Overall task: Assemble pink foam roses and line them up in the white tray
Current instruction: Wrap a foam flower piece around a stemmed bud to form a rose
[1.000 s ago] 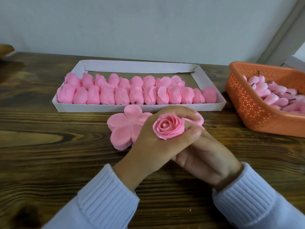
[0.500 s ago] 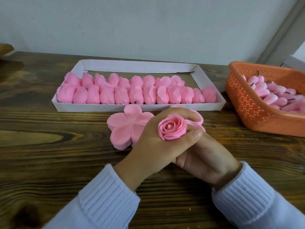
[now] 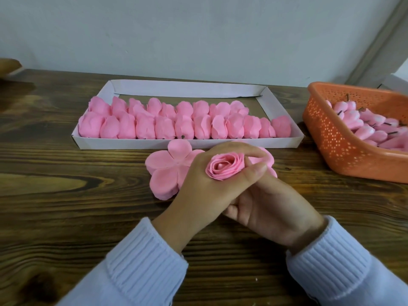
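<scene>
A pink foam rose [image 3: 225, 165] faces up in my left hand [image 3: 205, 188], whose thumb and fingers curl round it. My right hand [image 3: 271, 208] lies under and behind the left, its fingers hidden beneath the rose. A stack of flat five-petal foam pieces [image 3: 167, 171] lies on the table just left of my hands; another pink petal piece [image 3: 268, 159] shows behind them. The white tray [image 3: 284, 107] beyond holds two rows of finished pink roses [image 3: 183, 122].
An orange perforated basket [image 3: 331, 138] at the right holds several pink rose buds [image 3: 366, 127] with dark stems. The wooden table [image 3: 66, 195] meets a pale wall at the back. A brown object [image 3: 8, 66] sits at the far left edge.
The rose and both hands have shifted slightly to the right, and the rose has turned a little in the left hand's grip. Tray and basket are unchanged.
</scene>
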Tool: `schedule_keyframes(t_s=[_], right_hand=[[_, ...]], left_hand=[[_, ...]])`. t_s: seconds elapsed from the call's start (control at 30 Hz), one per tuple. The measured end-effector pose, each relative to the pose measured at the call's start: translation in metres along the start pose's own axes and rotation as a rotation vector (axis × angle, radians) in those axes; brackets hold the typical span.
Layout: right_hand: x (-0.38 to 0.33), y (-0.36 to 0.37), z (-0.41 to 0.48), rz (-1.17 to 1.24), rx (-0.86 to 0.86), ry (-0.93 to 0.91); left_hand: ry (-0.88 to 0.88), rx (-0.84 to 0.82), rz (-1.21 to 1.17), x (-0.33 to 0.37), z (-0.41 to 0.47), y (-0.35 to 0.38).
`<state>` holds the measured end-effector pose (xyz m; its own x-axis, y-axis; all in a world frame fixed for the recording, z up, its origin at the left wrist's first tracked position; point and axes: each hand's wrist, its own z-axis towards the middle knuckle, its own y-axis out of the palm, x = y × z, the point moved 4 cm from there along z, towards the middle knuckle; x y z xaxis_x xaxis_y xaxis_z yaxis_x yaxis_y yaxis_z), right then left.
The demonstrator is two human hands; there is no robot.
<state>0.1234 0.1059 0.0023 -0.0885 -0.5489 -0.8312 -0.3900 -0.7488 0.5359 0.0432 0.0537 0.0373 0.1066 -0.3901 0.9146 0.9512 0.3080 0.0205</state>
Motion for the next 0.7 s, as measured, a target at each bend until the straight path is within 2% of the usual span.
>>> schedule_keyframes(t_s=[0.1, 0.33, 0.4, 0.5, 0.57, 0.7], right_hand=[[-0.0019, -0.0024, -0.0006, 0.021, 0.026, -0.041], [-0.0061, 0.0031, -0.003, 0.176, -0.126, -0.084], [-0.0054, 0.0046, -0.0025, 0.144, -0.127, -0.065], [-0.0017, 0.0045, -0.0015, 0.036, -0.042, -0.002], [-0.0014, 0.0027, -0.0014, 0.016, -0.014, -0.021], [-0.006, 0.0064, -0.0031, 0.038, -0.092, -0.099]], left_hand=[[0.014, -0.001, -0.004, -0.0006, -0.0004, 0.0015], [0.026, 0.023, -0.038, -0.0021, -0.0001, -0.0009], [0.015, 0.014, -0.043, -0.0033, 0.0001, -0.0011], [0.001, -0.014, -0.04, -0.0024, 0.0002, 0.0], [0.004, -0.026, -0.042, -0.0014, 0.0001, 0.0009], [0.021, -0.036, -0.056, -0.0004, -0.0007, 0.0026]])
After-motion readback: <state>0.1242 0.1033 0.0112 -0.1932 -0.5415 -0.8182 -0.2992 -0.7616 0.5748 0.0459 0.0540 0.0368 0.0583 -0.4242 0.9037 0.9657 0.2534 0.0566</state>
